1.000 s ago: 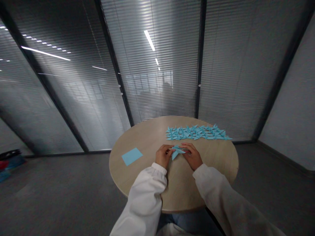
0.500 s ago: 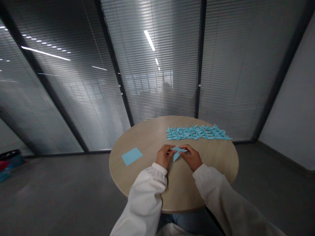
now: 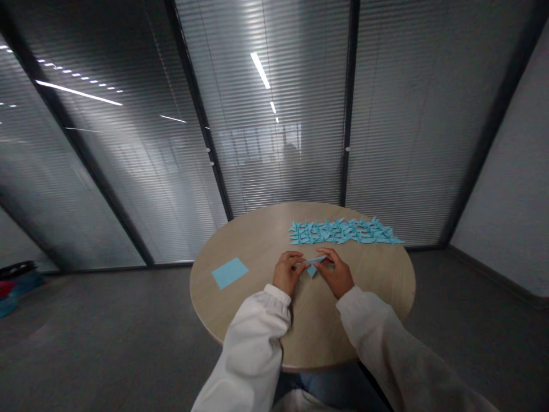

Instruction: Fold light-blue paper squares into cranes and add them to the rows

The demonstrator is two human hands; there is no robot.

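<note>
Left hand (image 3: pixel 288 273) and right hand (image 3: pixel 337 274) clenched on folded blue paper (image 3: pixel 313 264), pinched between them mid-fold, just in front of origami crane rows (image 3: pixel 345 231) on bench (image 3: pixel 315 326). Flat blue square sheet (image 3: pixel 230 272) lies left of those rows. Narrow folded flap likely needs creasing flat next.

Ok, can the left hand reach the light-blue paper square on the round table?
Probably yes: only bare pale wood tabletop lies between the left hand and the light-blue paper square, though its grip on the folded blue paper would likely need releasing first.
</note>
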